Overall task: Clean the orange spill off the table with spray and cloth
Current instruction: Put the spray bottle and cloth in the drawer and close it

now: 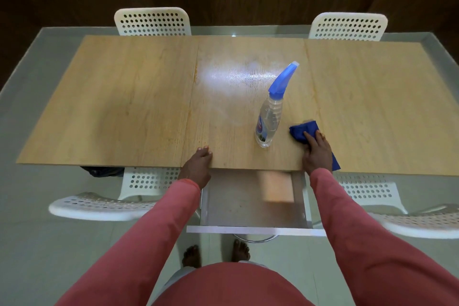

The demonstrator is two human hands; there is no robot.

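From where I watch, the left panel of the wooden tabletop (111, 97) lies bare out to its left edge, with grey floor showing beyond it. A faint orange line (195, 72) runs along the seam between the left and middle panels, the one trace of spill I can make out; the middle panel further back carries a bright glare, and I cannot tell whether it is wet. My left hand (198, 164) rests at the near edge of the middle panel, fingers laid over the edge and holding nothing. Below the near edge, between my two sleeves, an open white drawer (250, 230) juts toward me and takes up the standing room in front. Right of centre the spray bottle (269, 119) stands upright on the middle panel, clear body, blue trigger head pointing away to the right, well apart from my left hand. Just beside it, not touching, the blue cloth (304, 130) lies bunched on the seam between middle and right panels, one corner hanging past the near edge. My right hand (318, 154) presses flat on the cloth, fingers fairly straight on top of it. The right panel beyond is bare to its far right edge. White perforated chairs (152, 22) stand at the far side and at both near corners.
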